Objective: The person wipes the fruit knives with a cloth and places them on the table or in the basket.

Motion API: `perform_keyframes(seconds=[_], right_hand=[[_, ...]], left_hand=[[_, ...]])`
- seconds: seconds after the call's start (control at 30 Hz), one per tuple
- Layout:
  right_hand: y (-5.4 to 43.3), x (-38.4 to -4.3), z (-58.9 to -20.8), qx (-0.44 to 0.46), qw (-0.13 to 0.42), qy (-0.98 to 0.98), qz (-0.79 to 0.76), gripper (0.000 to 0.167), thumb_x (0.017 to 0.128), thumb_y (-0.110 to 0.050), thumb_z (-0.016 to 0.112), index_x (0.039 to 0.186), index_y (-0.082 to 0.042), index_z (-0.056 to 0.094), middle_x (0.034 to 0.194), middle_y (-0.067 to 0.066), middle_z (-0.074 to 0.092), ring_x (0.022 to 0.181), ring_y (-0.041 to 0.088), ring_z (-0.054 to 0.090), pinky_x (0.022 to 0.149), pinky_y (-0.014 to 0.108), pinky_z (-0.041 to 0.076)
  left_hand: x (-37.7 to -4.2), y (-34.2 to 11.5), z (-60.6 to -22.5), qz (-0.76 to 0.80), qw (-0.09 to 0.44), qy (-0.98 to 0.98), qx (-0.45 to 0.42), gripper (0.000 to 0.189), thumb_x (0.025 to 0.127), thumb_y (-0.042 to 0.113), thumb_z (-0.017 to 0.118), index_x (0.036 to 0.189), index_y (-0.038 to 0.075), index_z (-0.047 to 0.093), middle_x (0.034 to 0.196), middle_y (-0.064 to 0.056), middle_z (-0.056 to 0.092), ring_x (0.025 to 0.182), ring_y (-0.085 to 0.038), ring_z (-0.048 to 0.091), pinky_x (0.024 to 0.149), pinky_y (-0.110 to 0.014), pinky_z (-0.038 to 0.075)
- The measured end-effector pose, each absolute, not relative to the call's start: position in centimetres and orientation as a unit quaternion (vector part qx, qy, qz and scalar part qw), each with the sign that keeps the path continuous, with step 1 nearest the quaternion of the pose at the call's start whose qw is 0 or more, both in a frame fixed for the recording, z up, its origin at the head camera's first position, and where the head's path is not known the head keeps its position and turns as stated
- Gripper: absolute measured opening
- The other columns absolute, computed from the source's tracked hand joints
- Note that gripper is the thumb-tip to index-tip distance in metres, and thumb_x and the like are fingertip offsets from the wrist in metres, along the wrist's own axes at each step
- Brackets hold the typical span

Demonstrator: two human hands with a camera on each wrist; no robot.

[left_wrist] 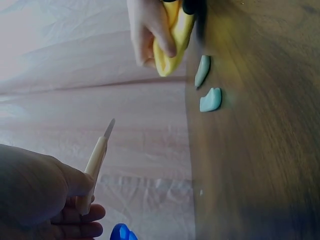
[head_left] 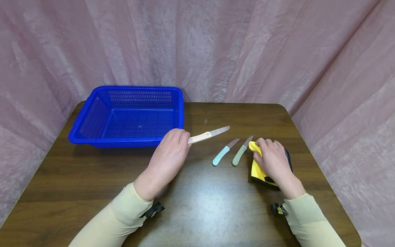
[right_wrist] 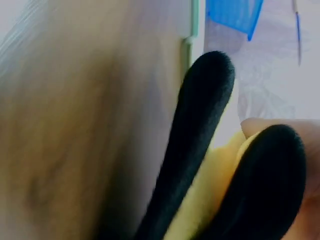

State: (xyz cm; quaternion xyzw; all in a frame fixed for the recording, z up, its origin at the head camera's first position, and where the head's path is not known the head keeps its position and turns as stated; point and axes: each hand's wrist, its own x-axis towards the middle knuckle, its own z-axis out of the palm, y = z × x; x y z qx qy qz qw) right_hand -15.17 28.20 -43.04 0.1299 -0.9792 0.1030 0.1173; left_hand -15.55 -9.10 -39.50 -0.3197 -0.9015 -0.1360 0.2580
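My left hand [head_left: 170, 154] pinches a cream-handled knife [head_left: 200, 137] by the end of its handle, thumb against fingers, the blade pointing right and away. In the left wrist view the same knife [left_wrist: 95, 162] is held up off the table. My right hand [head_left: 273, 159] grips a folded yellow cloth [head_left: 258, 169] with black edging, a dark part showing at its right side. Close by in the right wrist view, the cloth's black edges [right_wrist: 200, 130] fill much of the picture. Between the hands lie a light blue knife [head_left: 220, 155] and a green knife [head_left: 239, 155], blades pointing away.
A blue plastic basket [head_left: 126, 141] with lattice walls stands at the back left, just beyond my left hand. The brown wooden table [head_left: 203, 195] has rounded corners. Pink curtains [head_left: 216, 51] hang behind it and along the right.
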Motion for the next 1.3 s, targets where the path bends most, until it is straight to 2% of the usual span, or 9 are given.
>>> perform_keyframes(seconds=[0.17,0.4,0.67,0.83,1.03,1.3], right_hand=[[26.8,-14.8,-41.8,0.149,0.156,-0.968,0.128,0.028,0.097,-0.005,0.076,0.122,-0.002,0.063,0.104,0.022,0.068,0.096,0.046,0.066,0.105,0.068,0.046],[24.8,-14.2,-39.9,0.153,0.179,-0.957,0.169,0.030,0.098,-0.004,0.071,0.128,-0.008,0.068,0.111,0.020,0.069,0.095,0.041,0.066,0.096,0.061,0.050],[22.6,-14.0,-38.3,0.170,0.227,-0.939,0.197,0.029,0.095,-0.006,0.073,0.123,-0.012,0.074,0.106,0.013,0.072,0.092,0.038,0.066,0.087,0.057,0.052],[21.3,-14.1,-37.6,0.180,0.255,-0.924,0.221,0.028,0.092,-0.007,0.076,0.119,-0.013,0.078,0.105,0.011,0.074,0.088,0.034,0.066,0.091,0.055,0.052],[19.9,-14.6,-37.0,0.197,0.260,-0.916,0.235,0.028,0.091,-0.007,0.077,0.118,-0.015,0.082,0.105,0.007,0.076,0.091,0.031,0.069,0.096,0.053,0.051],[18.2,-15.0,-36.4,0.224,0.272,-0.907,0.231,0.039,0.092,-0.006,0.077,0.126,-0.025,0.086,0.103,0.004,0.074,0.087,0.028,0.066,0.102,0.052,0.050]], left_hand=[[-15.5,-9.4,-39.3,-0.136,0.256,-0.904,-0.314,0.021,0.107,0.008,0.071,0.118,-0.006,0.060,0.113,-0.020,0.063,0.110,-0.041,0.061,0.101,-0.051,0.052],[-15.3,-10.0,-39.1,-0.137,0.259,-0.904,-0.312,0.021,0.107,0.008,0.072,0.118,-0.006,0.061,0.111,-0.020,0.063,0.107,-0.041,0.061,0.099,-0.050,0.053],[-15.0,-10.6,-38.7,-0.141,0.266,-0.900,-0.313,0.021,0.105,0.008,0.074,0.116,-0.006,0.061,0.108,-0.020,0.063,0.104,-0.040,0.062,0.096,-0.050,0.053],[-14.8,-10.8,-38.5,-0.134,0.258,-0.903,-0.317,0.020,0.106,0.009,0.073,0.116,-0.004,0.060,0.102,-0.016,0.063,0.101,-0.039,0.062,0.095,-0.050,0.052],[-14.8,-11.0,-38.3,-0.125,0.259,-0.906,-0.310,0.021,0.106,0.011,0.074,0.115,-0.003,0.060,0.097,-0.014,0.062,0.096,-0.037,0.062,0.094,-0.049,0.052],[-14.9,-11.1,-38.1,-0.122,0.261,-0.907,-0.306,0.022,0.105,0.011,0.076,0.114,-0.002,0.061,0.094,-0.013,0.062,0.092,-0.037,0.062,0.090,-0.048,0.052]])
